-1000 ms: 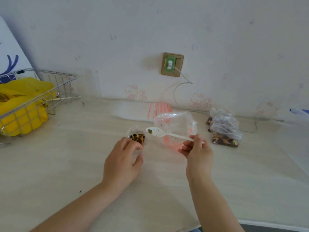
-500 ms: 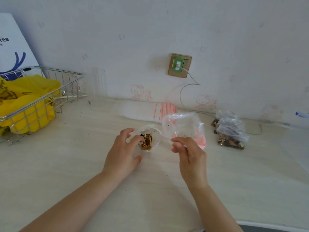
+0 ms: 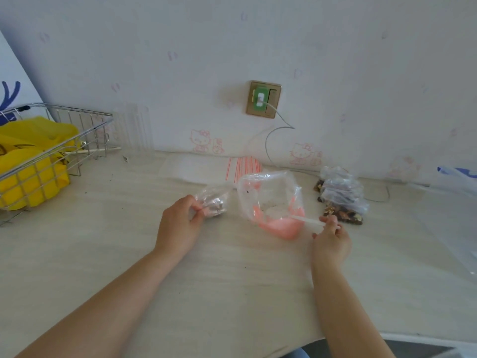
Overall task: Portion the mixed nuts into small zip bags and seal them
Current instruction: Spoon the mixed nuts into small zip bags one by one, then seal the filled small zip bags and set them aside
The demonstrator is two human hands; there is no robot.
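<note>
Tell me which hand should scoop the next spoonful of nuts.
Right. The right hand already pinches the spoon, whose bowl sits inside the big bag. The left hand is busy holding the small bag.

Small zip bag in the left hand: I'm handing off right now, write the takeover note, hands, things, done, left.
Left hand: pinches the small zip bag of nuts, which is not visibly sealed.
Right hand: holds the handle of the white spoon, whose bowl is inside the big clear bag.
The big clear bag stands open on the counter; few nuts show in it.
Done: filled bags are piled at the right by the wall.
Spare zip bags lie behind.
Left: top up if needed, seal this bag, add it to the pile.
</note>
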